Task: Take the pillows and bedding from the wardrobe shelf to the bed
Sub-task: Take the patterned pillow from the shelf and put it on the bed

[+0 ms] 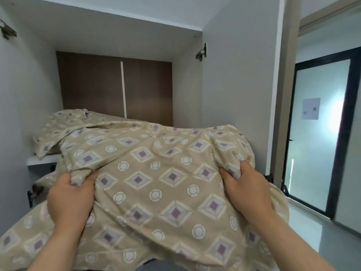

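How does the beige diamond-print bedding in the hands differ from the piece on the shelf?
The beige diamond-print bedding is gripped by the left hand and right hand; the rear piece lies untouched. The bedding spills off the white shelf; the rear piece rests on it. Same print.

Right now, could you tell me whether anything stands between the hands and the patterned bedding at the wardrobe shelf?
Nothing visible does: the left hand and right hand each grip bunched folds of the bedding. The bed is out of view.
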`<state>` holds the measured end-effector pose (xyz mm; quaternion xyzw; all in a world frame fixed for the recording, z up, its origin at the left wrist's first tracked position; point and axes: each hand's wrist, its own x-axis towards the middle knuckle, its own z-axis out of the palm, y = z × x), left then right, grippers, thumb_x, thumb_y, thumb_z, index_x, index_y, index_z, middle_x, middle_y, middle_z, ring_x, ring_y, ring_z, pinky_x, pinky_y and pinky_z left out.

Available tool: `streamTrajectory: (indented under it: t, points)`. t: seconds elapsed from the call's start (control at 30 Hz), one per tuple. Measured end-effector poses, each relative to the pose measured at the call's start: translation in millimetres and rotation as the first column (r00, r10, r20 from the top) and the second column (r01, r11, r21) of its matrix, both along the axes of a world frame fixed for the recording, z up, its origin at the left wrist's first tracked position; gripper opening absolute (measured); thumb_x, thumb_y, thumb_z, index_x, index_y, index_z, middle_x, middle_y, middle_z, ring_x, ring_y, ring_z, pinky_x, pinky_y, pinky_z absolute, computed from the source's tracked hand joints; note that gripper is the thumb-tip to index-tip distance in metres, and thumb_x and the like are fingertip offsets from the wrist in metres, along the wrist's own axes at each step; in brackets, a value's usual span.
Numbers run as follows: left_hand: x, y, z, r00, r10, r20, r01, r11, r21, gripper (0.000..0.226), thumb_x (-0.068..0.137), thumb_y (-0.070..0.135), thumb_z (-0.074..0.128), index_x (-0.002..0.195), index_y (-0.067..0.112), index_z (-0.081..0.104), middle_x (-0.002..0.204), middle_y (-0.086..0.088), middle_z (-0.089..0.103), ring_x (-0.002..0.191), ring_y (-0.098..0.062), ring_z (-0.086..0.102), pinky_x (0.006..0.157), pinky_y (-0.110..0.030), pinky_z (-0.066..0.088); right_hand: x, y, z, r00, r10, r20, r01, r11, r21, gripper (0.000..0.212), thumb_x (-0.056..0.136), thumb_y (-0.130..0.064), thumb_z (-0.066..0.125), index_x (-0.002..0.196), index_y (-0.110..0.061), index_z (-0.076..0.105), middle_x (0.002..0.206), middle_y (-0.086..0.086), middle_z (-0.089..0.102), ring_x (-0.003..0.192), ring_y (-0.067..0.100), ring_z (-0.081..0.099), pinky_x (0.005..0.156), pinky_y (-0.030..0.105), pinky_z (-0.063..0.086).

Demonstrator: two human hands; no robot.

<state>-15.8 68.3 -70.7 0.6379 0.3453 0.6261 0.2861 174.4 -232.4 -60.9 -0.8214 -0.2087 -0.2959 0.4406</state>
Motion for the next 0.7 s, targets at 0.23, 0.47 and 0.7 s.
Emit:
streamTrajectory:
  t: [0.23, 0.47, 0.7]
  points:
    - [-8, -14, -21, 0.988, -0.153, -0.017, 0.151, 0.985, -0.079, 0.039, 0.082, 0.036, 0.072, 0.071, 0.003, 0.053, 0.065, -0.012, 0.056, 0.065, -0.034, 0.053, 0.062, -0.04, 0.043, -52, -32, -11, 0.992, -0.121, -0.031, 0.119, 0.99, -0.072, 0.037, 0.086, -0.058, 0.053, 0.087, -0.021, 0.05, 0.077, -0.001, 0.06, 0.068, 0.022, 0.048, 0.063, 0.035, 0.039]
    - [-22, -72, -27, 0.947, -0.32, -0.024, 0.314, 0.941, -0.123, 0.038, 0.082, 0.035, 0.07, 0.063, 0.016, 0.044, 0.064, -0.006, 0.052, 0.066, -0.031, 0.051, 0.063, -0.038, 0.04, -109, -99, -18, 0.968, -0.249, -0.025, 0.247, 0.966, -0.074, 0.035, 0.086, -0.056, 0.053, 0.08, -0.022, 0.047, 0.068, -0.009, 0.056, 0.062, 0.013, 0.05, 0.058, 0.033, 0.035]
    - [-6, -169, -25, 0.851, -0.523, -0.047, 0.516, 0.849, -0.111, 0.036, 0.084, 0.035, 0.069, 0.064, 0.017, 0.044, 0.064, -0.006, 0.053, 0.065, -0.031, 0.05, 0.06, -0.036, 0.036, -158, -212, -30, 0.907, -0.42, -0.031, 0.419, 0.907, -0.034, 0.028, 0.086, -0.052, 0.055, 0.074, -0.03, 0.044, 0.068, -0.01, 0.057, 0.062, 0.008, 0.051, 0.055, 0.032, 0.035]
